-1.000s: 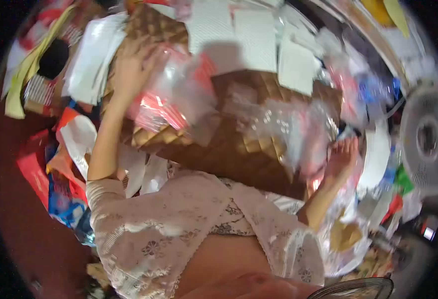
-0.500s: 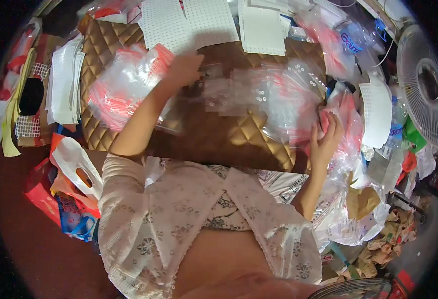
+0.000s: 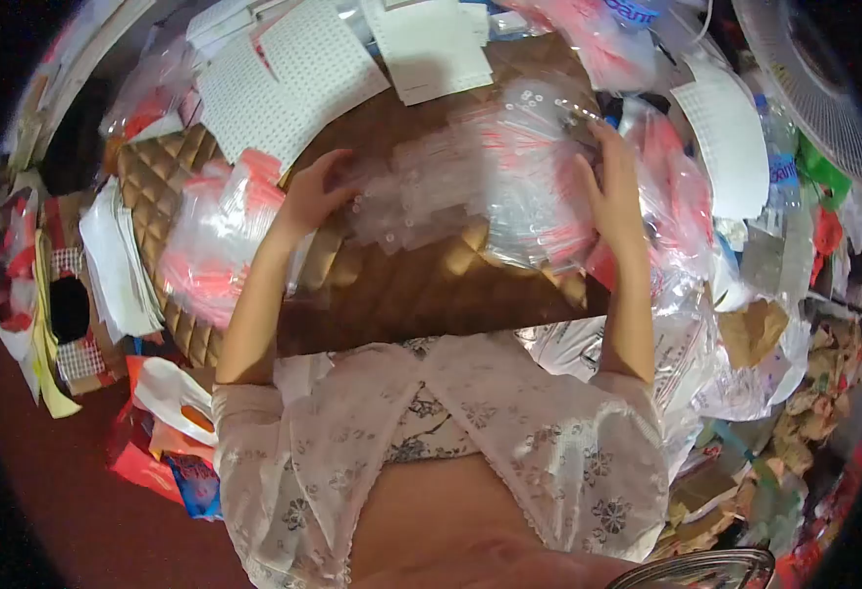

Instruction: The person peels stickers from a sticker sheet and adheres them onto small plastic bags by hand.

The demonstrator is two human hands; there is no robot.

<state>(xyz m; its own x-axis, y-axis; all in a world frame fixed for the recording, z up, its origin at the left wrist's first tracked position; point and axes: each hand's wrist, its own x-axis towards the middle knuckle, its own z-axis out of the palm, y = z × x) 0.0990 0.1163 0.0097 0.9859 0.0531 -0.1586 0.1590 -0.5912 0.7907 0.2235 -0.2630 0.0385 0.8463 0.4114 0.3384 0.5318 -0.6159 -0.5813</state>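
A pile of small clear zip bags with red strips (image 3: 539, 196) lies on the right of a brown quilted surface (image 3: 391, 299). Small pale rings show on some bags. From the pile, a blurred, overlapping row of clear bags (image 3: 416, 191) stretches left. My left hand (image 3: 315, 194) is at that row's left end, thumb and fingers apart, with nothing visible in it. Along the pile's right edge rests my right hand (image 3: 612, 187), its thumb and fingers spread. Left of my left forearm sits another heap of red-striped bags (image 3: 217, 236).
White dotted sheets (image 3: 298, 83) and more white sheets (image 3: 431, 54) lie along the far edge. Paper stacks flank the surface at left (image 3: 117, 265) and right (image 3: 720, 137). A fan (image 3: 823, 88) and a water bottle (image 3: 782, 167) stand at the right.
The view has shifted. My left hand has come down and left from the far sheets to the row's end. My right hand has moved up along the pile, and its fingers have spread.
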